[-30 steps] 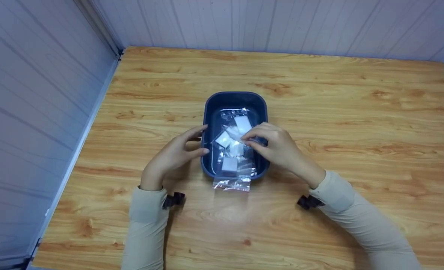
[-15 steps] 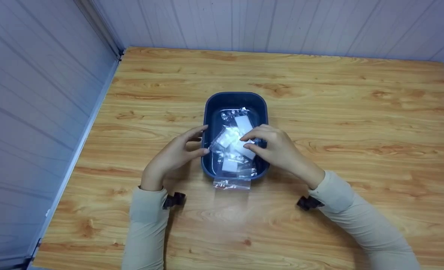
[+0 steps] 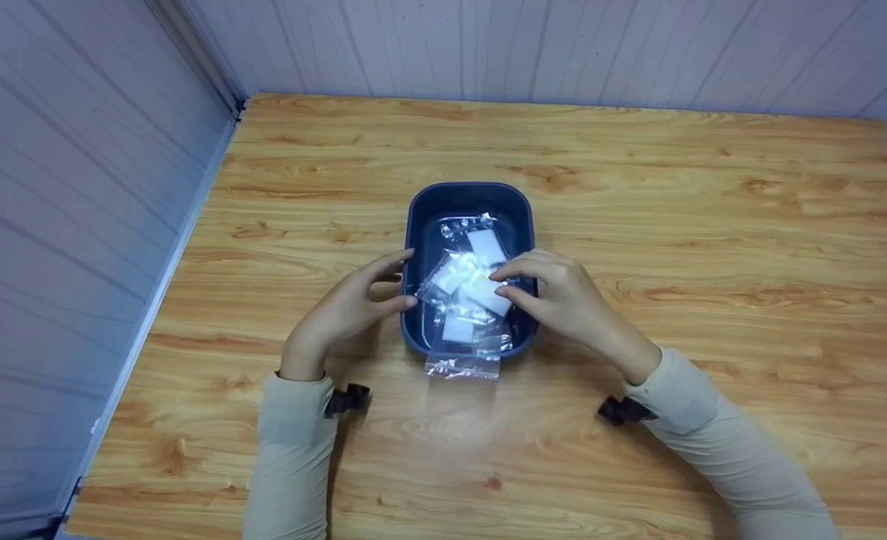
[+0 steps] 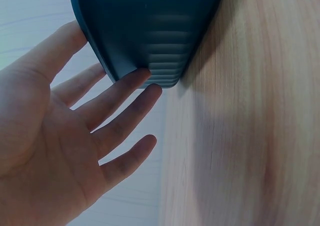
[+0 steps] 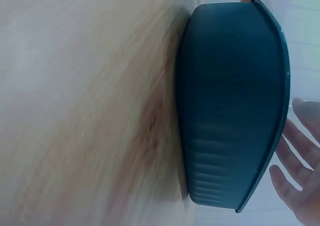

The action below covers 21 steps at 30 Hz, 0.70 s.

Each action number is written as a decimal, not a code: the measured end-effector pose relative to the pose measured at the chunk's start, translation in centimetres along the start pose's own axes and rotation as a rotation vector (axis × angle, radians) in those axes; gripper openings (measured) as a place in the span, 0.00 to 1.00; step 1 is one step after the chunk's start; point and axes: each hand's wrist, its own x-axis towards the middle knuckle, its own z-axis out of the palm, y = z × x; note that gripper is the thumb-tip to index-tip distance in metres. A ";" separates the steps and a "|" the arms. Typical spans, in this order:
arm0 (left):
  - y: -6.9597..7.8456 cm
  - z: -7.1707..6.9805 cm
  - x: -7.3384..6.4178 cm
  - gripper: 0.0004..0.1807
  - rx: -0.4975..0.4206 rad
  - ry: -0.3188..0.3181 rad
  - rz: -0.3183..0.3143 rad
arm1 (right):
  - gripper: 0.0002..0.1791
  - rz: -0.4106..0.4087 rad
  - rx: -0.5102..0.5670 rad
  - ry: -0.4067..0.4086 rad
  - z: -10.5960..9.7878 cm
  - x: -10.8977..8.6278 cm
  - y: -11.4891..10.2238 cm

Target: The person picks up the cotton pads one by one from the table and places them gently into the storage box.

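A dark blue plastic basin stands on the table, holding several clear zip bags with white squares in them. One bag lies at the near end, its top hanging over the near rim. Another bag lies in the middle, under the right fingertips. My left hand is at the basin's left side, thumb and fingers spread against the rim; the left wrist view shows its fingers straight along the wall. My right hand reaches over the right rim, thumb and forefinger apart above the bags, with nothing seen between them.
The wood-grain table stretches around the basin. A pale panel wall rises behind it and another panel on the left. Small black wrist devices sit at both sleeve cuffs.
One second ago my right hand pinched a bag above the others. That bag has been let go and lies in the basin; the right hand has drawn slightly right. The left hand stays put.
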 end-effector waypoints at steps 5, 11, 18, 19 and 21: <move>-0.1 -0.1 0.0 0.37 0.013 0.003 0.006 | 0.08 -0.019 0.020 0.040 -0.4 -0.5 -0.1; -0.1 -0.1 0.0 0.37 0.012 0.006 -0.001 | 0.10 -0.052 0.030 0.073 -0.9 -1.1 -0.3; -0.1 -0.1 0.1 0.38 0.014 0.003 0.000 | 0.11 -0.039 0.012 0.102 -1.6 -2.2 -0.6; -0.1 -0.1 0.1 0.38 0.013 0.003 -0.001 | 0.12 -0.034 0.005 0.104 -1.8 -2.4 -0.7; -0.1 -0.1 0.1 0.38 0.016 0.006 -0.002 | 0.12 -0.028 -0.007 0.112 -2.0 -2.7 -0.8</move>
